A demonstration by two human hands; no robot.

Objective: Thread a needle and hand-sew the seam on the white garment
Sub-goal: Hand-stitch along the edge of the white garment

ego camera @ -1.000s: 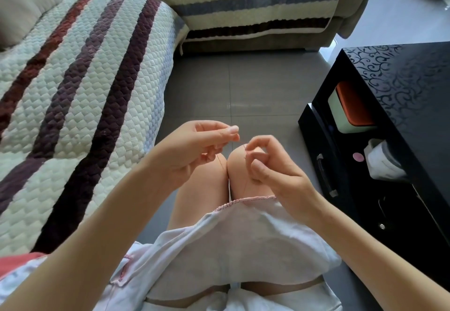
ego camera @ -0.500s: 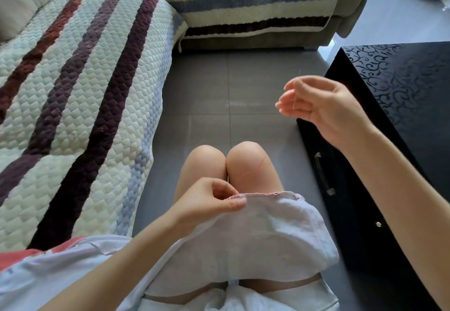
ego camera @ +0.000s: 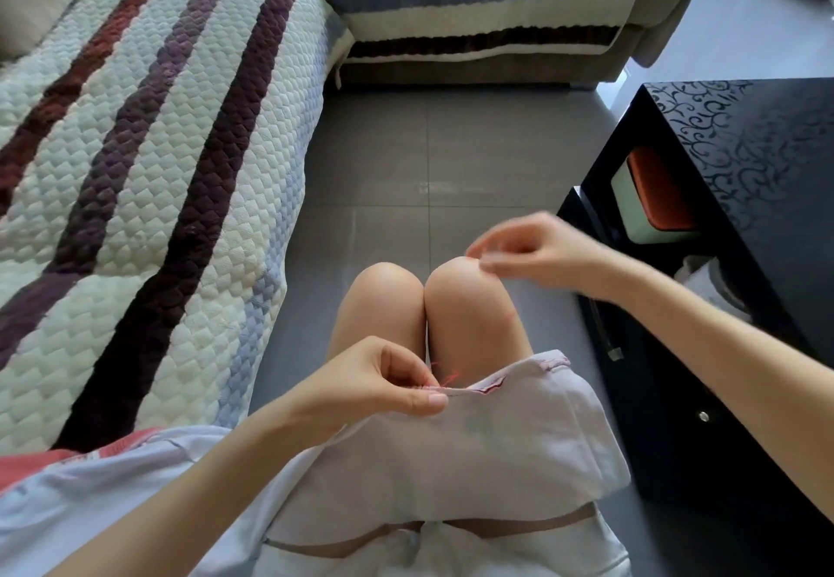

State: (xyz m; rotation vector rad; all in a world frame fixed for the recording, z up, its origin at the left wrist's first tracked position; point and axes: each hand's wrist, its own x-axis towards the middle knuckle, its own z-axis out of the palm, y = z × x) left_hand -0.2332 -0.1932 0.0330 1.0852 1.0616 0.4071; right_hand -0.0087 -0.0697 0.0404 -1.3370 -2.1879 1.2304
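Note:
The white garment (ego camera: 474, 450) lies spread over my lap, its pink-stitched hem (ego camera: 510, 384) toward my knees. My left hand (ego camera: 383, 382) pinches the hem at its left end, thumb on top; short red thread ends (ego camera: 444, 378) stick out just beyond my fingers. My right hand (ego camera: 532, 253) hovers blurred above my right knee, fingertips pinched together as if on a needle, which is too small and blurred to make out. A faint red thread mark (ego camera: 510, 315) shows on my right thigh.
A striped quilted sofa cover (ego camera: 149, 197) fills the left side and the back. A black cabinet (ego camera: 731, 197) stands at the right with an open shelf holding an orange-and-white box (ego camera: 650, 195). Grey tiled floor (ego camera: 428, 161) lies ahead.
My right hand has dropped from beside the cabinet down to just above my right knee. My left hand still pinches the hem, which it took hold of after the first frame.

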